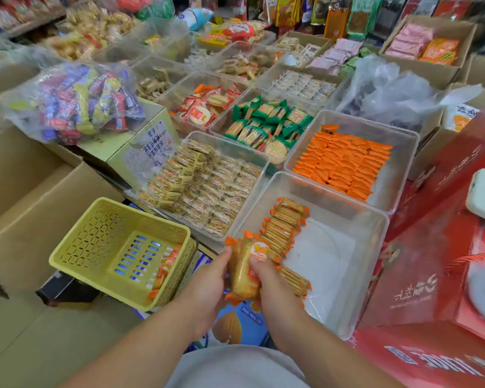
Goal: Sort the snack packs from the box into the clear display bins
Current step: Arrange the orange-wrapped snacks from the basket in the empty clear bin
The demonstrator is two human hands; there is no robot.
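Both forearms (pixel 157 331) reach out from my grey shirt (pixel 235 368), and between them I hold a bundle (pixel 245 275) of orange-edged cracker packs. My left grip (pixel 207 287) is curled round its left side with the thumb up along the edge, and my right grip (pixel 276 292) is curled round the right side with the thumb pressed on the top pack's label. I take it both are needed because loose packs would fan out, while squeezed from two sides they make one block. It hangs over the near-left corner of the near bin (pixel 375 242), against or just beside the row (pixel 286 231) of the same packs standing on edge along the left wall. The likely next step is to set it down as more of that row, since most of the bin's floor is bare. Left of it sits a yellow basket (pixel 101 242) with a few like packs (pixel 165 270) in one corner, probably my supply. Farther on, clear bins hold yellow packs (pixel 207 189), orange packs (pixel 345 166) and green packs (pixel 266 124), one sort to each; what lies beyond is blurred.
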